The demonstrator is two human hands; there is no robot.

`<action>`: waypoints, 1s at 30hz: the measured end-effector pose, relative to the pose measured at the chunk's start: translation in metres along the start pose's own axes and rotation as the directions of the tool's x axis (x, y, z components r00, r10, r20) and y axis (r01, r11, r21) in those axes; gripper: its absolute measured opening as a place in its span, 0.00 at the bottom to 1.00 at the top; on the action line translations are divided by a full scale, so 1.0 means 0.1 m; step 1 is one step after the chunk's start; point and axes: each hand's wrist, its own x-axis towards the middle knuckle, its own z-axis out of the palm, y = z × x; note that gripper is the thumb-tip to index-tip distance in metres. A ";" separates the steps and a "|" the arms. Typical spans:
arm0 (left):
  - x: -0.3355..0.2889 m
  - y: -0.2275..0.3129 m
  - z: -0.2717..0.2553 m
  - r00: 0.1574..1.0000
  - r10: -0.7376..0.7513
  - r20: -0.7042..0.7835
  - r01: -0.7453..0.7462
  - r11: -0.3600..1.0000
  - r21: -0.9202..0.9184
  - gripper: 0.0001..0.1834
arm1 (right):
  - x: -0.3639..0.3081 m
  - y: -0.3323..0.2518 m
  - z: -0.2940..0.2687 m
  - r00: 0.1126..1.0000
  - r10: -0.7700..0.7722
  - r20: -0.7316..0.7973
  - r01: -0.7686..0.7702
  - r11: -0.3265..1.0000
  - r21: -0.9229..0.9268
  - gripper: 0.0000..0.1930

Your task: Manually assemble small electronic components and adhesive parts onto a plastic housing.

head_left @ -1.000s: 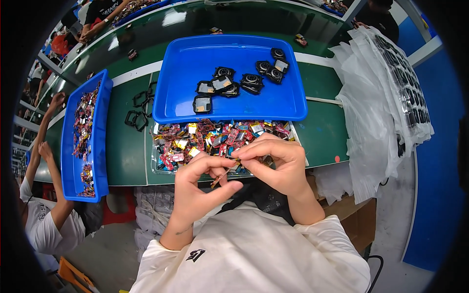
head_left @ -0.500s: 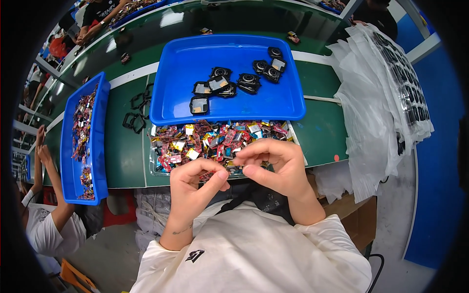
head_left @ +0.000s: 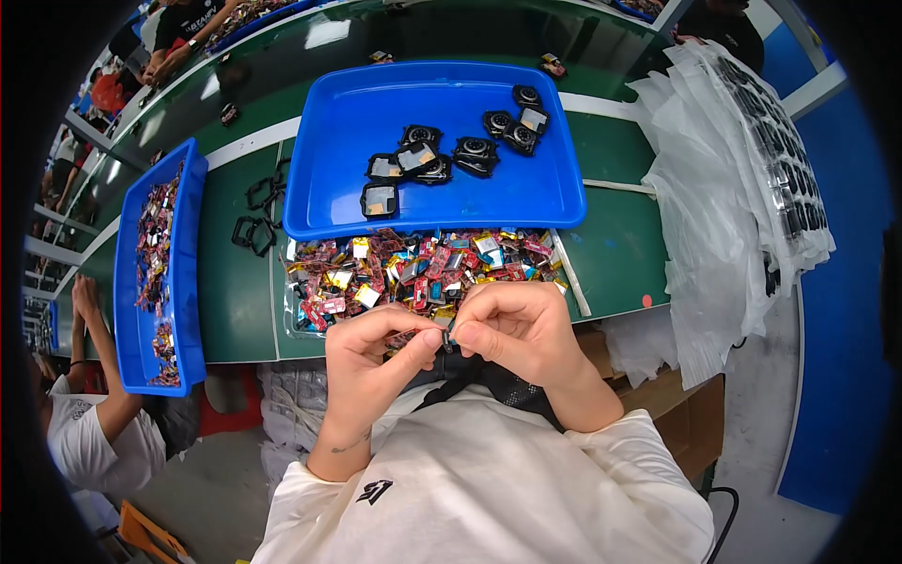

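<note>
My left hand (head_left: 376, 362) is closed in a pinch, with a small red circuit board (head_left: 400, 340) partly showing beneath its curled fingers. Thumb and forefinger of my right hand (head_left: 521, 331) are also pinched together, right beside the left fingertips. A tiny dark piece (head_left: 448, 340) shows between the two hands; the fingers cover most of it. Just beyond my hands lies a clear shallow tray (head_left: 290, 305) heaped with red circuit boards (head_left: 329, 305) and small silver, yellow and blue battery-like parts.
A blue tray (head_left: 329, 94) behind the heap holds several black watch-like cases (head_left: 474, 152). Black frames (head_left: 254, 235) lie left of it. Another blue bin (head_left: 193, 310) of boards stands farther left, near a co-worker (head_left: 103, 414). White plastic sheets and black-part trays (head_left: 695, 188) are stacked at right.
My right hand has moved left and closed its fingertips against the left hand's, where a dark piece now shows. Small parts on the far green belt have shifted left.
</note>
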 end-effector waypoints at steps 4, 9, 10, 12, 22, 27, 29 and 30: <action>0.00 0.00 -0.05 0.998 0.006 0.055 -0.007 1.000 0.027 0.02 | 0.01 0.00 0.01 0.996 -0.032 -0.089 0.020 0.991 -0.135 0.04; 0.02 0.00 -0.14 0.993 0.116 -0.024 -0.116 0.993 0.011 0.02 | 0.10 -0.13 -0.18 0.905 -0.406 -0.129 0.145 0.579 -0.803 0.05; 0.02 -0.01 -0.17 0.993 0.118 -0.028 -0.117 0.993 0.006 0.02 | 0.12 -0.15 -0.21 0.897 -0.419 -0.142 0.114 0.530 -0.840 0.05; 0.02 -0.02 -0.23 0.990 0.112 -0.087 -0.114 0.993 -0.015 0.02 | 0.17 -0.18 -0.29 0.897 -0.412 -0.158 0.052 0.455 -0.889 0.04; 0.01 -0.04 -0.29 0.984 0.139 -0.111 -0.146 0.988 -0.050 0.02 | 0.63 -0.10 -0.01 0.944 -0.236 0.229 0.264 0.130 -0.956 0.09; -0.01 -0.06 -0.31 0.976 0.181 -0.118 -0.186 0.982 -0.029 0.02 | 0.85 0.05 0.08 0.952 -0.170 0.253 0.265 0.050 -0.963 0.09; -0.01 -0.06 -0.36 0.974 0.190 -0.122 -0.193 0.981 -0.011 0.02 | 0.89 0.04 0.06 0.949 -0.160 0.271 0.281 0.043 -0.959 0.08; -0.02 -0.07 -0.38 0.971 0.195 -0.136 -0.197 0.980 0.002 0.03 | 0.91 -0.01 -0.01 0.951 -0.177 0.255 0.268 0.053 -0.962 0.08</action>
